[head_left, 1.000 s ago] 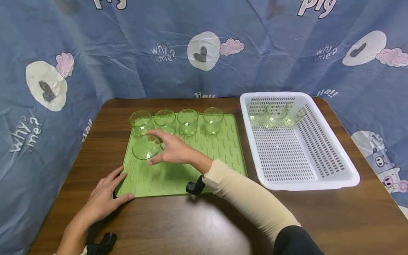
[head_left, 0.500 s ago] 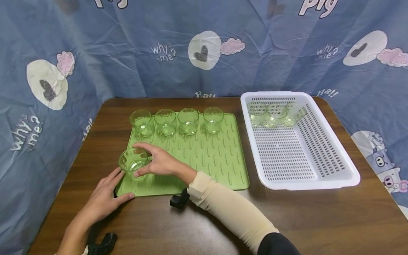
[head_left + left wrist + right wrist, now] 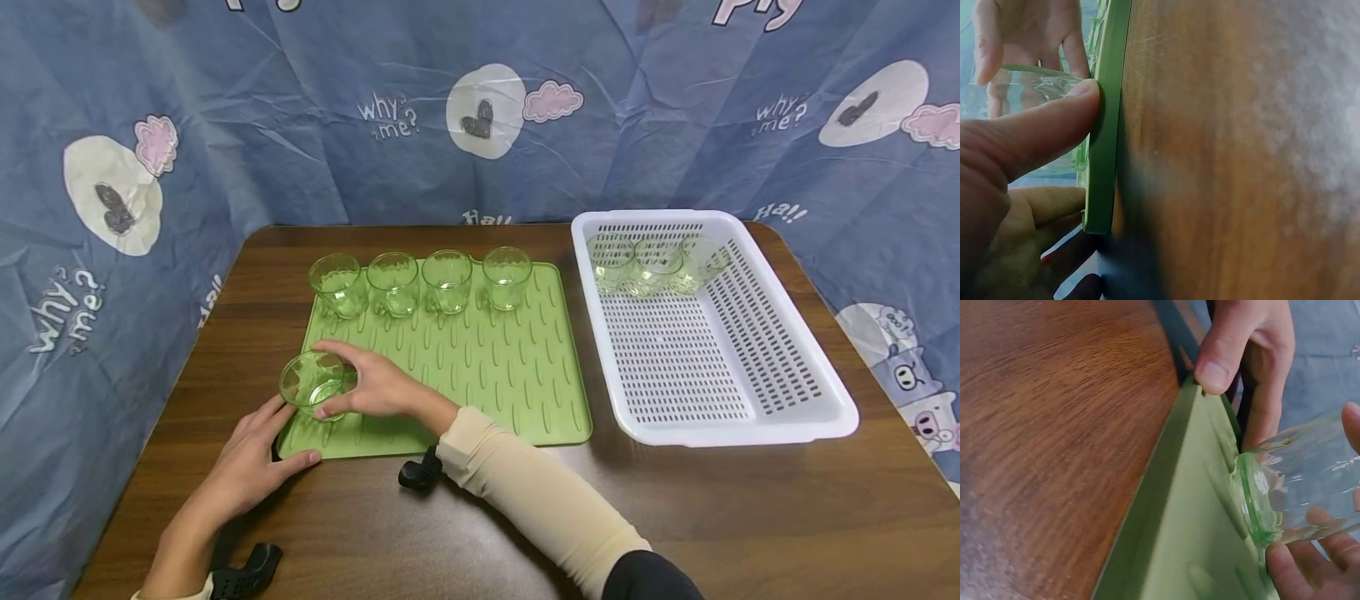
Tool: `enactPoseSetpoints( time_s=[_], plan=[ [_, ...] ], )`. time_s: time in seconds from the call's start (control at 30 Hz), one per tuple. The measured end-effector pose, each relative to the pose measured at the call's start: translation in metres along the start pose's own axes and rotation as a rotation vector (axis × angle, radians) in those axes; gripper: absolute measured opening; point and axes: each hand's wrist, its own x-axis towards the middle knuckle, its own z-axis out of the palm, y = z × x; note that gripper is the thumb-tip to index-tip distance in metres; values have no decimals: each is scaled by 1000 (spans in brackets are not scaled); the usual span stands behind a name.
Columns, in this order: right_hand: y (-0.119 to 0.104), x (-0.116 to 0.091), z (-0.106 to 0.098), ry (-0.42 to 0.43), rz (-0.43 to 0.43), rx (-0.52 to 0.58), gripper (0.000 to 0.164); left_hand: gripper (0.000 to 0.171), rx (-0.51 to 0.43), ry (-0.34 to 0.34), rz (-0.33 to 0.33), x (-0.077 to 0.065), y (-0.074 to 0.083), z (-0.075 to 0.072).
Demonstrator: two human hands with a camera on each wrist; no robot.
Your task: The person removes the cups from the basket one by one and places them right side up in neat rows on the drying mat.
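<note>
A clear greenish drinking glass [image 3: 303, 379] stands upright on the green ribbed mat [image 3: 487, 375], near its front left corner. My right hand [image 3: 378, 385] grips this glass from the right, thumb on the near side and fingers behind. In the right wrist view the base of the glass [image 3: 1257, 497] meets the mat surface. My left hand [image 3: 247, 467] rests at the mat's front left corner, fingers extended along the left edge and thumb touching the front edge. Several matching glasses [image 3: 448, 283] form a row along the mat's back edge.
To the right of the mat is a white perforated plastic basket [image 3: 795, 358], with three more glasses [image 3: 654, 267] at its back left. Everything sits on a brown wooden table [image 3: 510, 508], with a blue printed cloth [image 3: 300, 133] hanging behind.
My right hand has carried the glass left and toward me, lowering it onto the mat's front left part. In the last half second it hardly moved. My left hand stayed at the corner.
</note>
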Motion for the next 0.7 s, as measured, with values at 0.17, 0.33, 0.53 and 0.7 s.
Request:
enactPoseSetpoints(
  time_s=[0.17, 0.33, 0.53, 0.7],
  plan=[
    [1, 1, 1, 2, -1, 18, 90, 83, 11, -7, -5, 0, 0, -3],
    [4, 2, 1, -6, -21, 36, 92, 82, 16, -7, -2, 0, 0, -1],
    [1, 1, 2, -14, -39, 36, 95, 81, 14, 0, -7, 0, 0, 1],
    [-2, 0, 0, -29, -76, -12, 102, 82, 20, -11, -19, 0, 0, 0]
  ],
)
